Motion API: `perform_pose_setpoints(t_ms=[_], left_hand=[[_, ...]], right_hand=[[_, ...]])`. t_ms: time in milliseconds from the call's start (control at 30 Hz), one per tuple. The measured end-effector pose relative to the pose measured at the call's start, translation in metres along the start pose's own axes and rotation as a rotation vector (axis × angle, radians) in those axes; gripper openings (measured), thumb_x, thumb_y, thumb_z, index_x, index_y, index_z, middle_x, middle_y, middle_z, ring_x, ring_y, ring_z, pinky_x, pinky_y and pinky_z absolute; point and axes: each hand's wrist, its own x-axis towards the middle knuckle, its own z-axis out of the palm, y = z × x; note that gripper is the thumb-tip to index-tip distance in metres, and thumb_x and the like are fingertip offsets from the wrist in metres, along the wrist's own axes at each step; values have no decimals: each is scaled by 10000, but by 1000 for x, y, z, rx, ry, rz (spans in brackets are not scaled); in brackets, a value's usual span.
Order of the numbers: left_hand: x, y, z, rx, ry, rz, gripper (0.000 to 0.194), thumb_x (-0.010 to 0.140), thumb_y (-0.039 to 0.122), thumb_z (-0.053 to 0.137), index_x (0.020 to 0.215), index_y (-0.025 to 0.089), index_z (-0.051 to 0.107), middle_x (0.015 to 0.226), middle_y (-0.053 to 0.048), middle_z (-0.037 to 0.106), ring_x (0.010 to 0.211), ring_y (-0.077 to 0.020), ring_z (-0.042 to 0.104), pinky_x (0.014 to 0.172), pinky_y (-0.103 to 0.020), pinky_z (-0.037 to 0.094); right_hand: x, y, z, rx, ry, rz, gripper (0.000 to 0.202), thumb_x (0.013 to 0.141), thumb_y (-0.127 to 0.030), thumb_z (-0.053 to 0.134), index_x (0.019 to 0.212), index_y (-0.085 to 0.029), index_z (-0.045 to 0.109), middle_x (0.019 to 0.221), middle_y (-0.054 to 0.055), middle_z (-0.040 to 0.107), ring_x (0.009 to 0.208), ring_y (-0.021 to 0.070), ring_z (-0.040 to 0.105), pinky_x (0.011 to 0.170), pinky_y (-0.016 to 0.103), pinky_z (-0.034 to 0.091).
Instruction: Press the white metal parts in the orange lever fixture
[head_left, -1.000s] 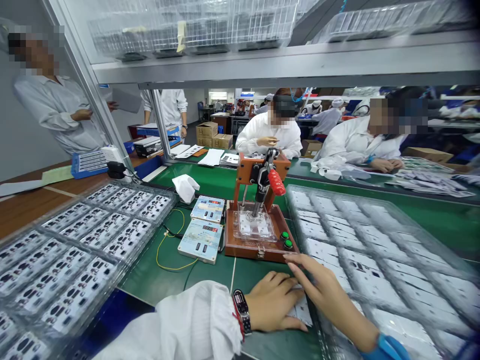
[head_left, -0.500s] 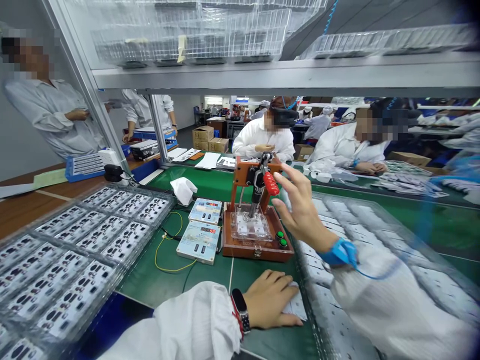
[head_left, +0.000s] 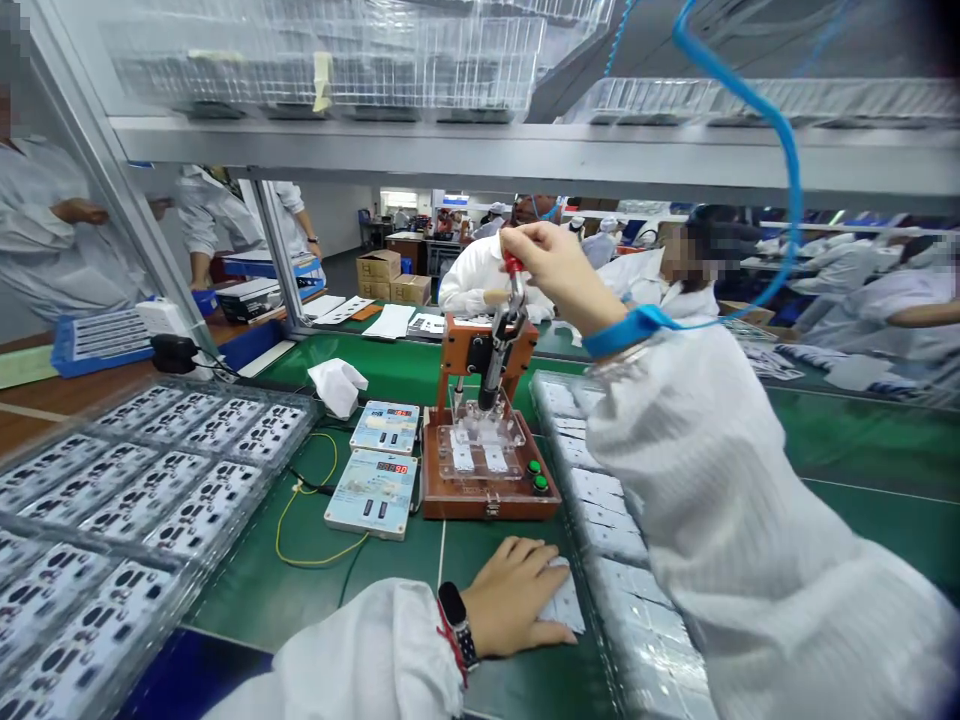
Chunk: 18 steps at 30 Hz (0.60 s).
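Note:
My right hand [head_left: 551, 265] is closed round the red handle [head_left: 513, 263] of a lever press [head_left: 491, 485], with the handle pointing up. Below it, the clear plate of the press is raised above the brown base, and two white pieces [head_left: 478, 457] lie in the fixture. My left hand [head_left: 517, 598] lies flat with fingers spread on a white card-like piece [head_left: 564, 600] on the green mat, in front of the press. Two meter boxes [head_left: 373, 492] with red digits stand left of the press.
A tray of printed white parts [head_left: 172, 470] fills the left, another tray [head_left: 615, 540] the right. A crumpled white tissue [head_left: 337, 387] lies behind the meters. A metal shelf [head_left: 480, 155] crosses above. A blue coiled cord [head_left: 787, 180] hangs at right. Co-workers sit opposite.
My right hand has gone from open beside the red handle to closed on it, and the handle has swung up. The clear plate has risen. My left hand stays on the white piece.

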Motion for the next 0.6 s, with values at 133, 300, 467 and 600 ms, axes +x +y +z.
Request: perform_pose_setpoints(t_ms=[133, 300, 467, 600], left_hand=[[-1, 0, 1, -27, 4, -1, 647, 850, 639, 467, 1314, 188, 449, 1382, -127, 464, 1263, -276, 394, 1040, -410, 307], [-1, -1, 2, -42, 22, -2, 653, 836, 634, 498, 1298, 174, 465, 1376, -127, 470, 1256, -276, 397, 1053, -411, 301], [0, -2, 4, -70, 21, -15, 620, 822, 607, 551, 1278, 192, 483, 1377, -97, 478, 1252, -275, 393, 1061, -420, 297], [1, 0, 3, -85, 7, -59, 596, 802, 539, 631, 1272, 199, 491, 1384, -89, 471, 1266, -284, 375, 1069, -438, 290]], right_hand=[[-7, 19, -1, -194, 156, 10, 196, 803, -271, 595, 937, -138, 542, 943, 47, 592, 928, 169, 556, 921, 412, 429], [-108, 53, -3, -209, 132, 38, 132, 835, -186, 418, 750, -179, 518, 731, 51, 601, 700, 152, 549, 727, 330, 489], [-199, 75, 17, -144, -315, -99, 127, 826, -219, 534, 852, -179, 652, 934, 62, 692, 888, 186, 636, 803, 347, 525], [-212, 64, 24, -231, -574, -245, 244, 893, -349, 516, 1064, -221, 633, 1301, 79, 544, 1218, 250, 482, 1014, 450, 404]])
